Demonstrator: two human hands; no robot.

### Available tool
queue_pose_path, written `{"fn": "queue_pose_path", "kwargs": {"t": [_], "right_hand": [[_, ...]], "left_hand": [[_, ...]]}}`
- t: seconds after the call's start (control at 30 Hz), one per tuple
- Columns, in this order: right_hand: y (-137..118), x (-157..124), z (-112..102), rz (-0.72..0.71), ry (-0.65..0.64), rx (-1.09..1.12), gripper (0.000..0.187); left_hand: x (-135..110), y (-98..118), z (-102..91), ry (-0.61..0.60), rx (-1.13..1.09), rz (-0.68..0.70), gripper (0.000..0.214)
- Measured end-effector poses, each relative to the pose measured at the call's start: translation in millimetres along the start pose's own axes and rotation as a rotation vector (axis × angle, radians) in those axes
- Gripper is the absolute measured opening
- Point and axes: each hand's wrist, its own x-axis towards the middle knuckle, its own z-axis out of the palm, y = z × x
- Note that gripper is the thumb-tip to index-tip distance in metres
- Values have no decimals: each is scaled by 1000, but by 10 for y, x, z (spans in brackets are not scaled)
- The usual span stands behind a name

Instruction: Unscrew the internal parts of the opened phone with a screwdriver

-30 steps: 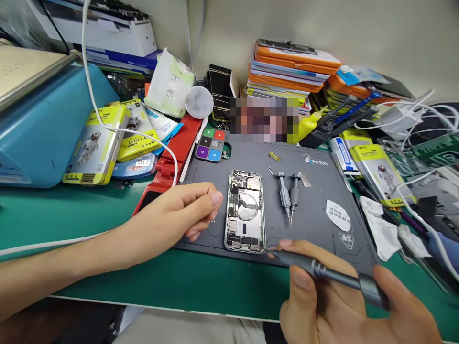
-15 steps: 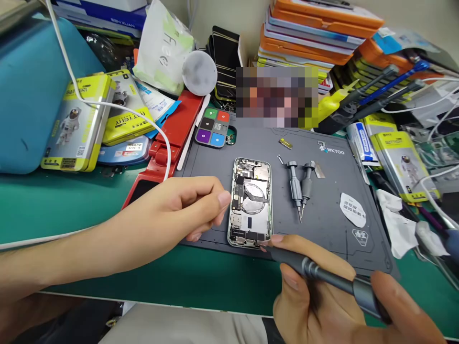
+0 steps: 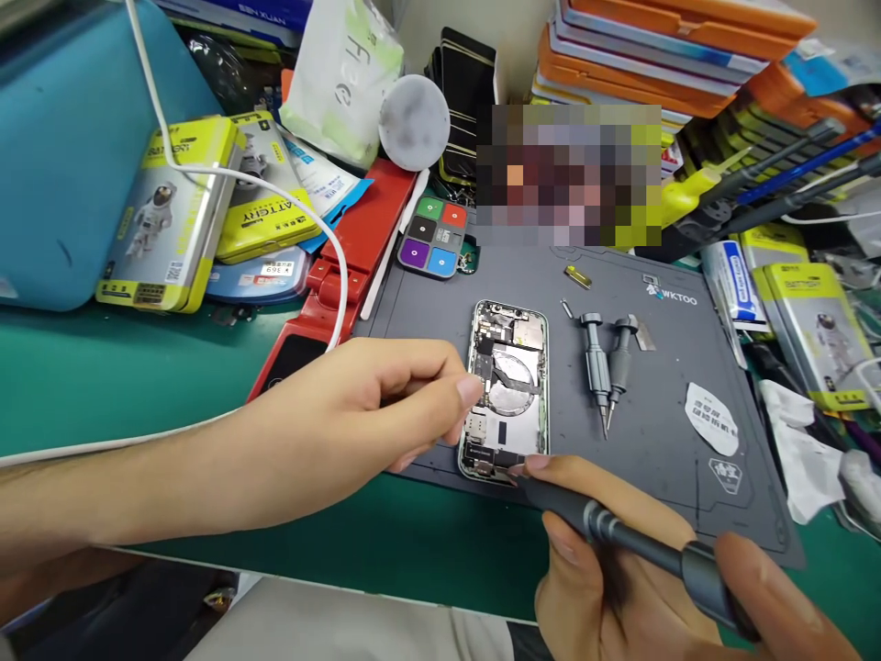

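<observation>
The green bench (image 3: 440, 542) is the largest item, and the grey mat (image 3: 653, 404) lies flat upon it. Clock positions are read from the opened phone, twelve pointing away from the wearer. A long red tool (image 3: 358, 220) lies at ten o'clock. The left hand (image 3: 399, 404) is at nine o'clock, narrow, fingers curled and thumb drawn in, thumb tip overlapping the phone's edge in view; contact cannot be confirmed. The right hand (image 3: 640, 597), at five o'clock, grips a grey screwdriver (image 3: 647, 547), its front end at the phone's five o'clock corner; the very tip is too small to verify. The opened phone (image 3: 509, 395) lies face-flat on the mat's near part, internal components exposed. Two screwdrivers (image 3: 596, 358) lie at three o'clock, tips close together, pointing to six. A multicoloured pad (image 3: 435, 237) sits at eleven, a white oval sticker (image 3: 712, 418) farther out at three, and a small yellow piece (image 3: 578, 276) at one.
</observation>
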Motion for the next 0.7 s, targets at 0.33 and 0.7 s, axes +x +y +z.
{"fn": "queue_pose_path", "kwargs": {"t": [0.33,0.7], "right_hand": [[194,212,-292,-167,-157,-146,42],[77,99,-28,-146,3,-53,56]], "left_hand": [[0,-16,-2,2,-15,-10,44],[-2,-3,5,5,24,-10,42]]}}
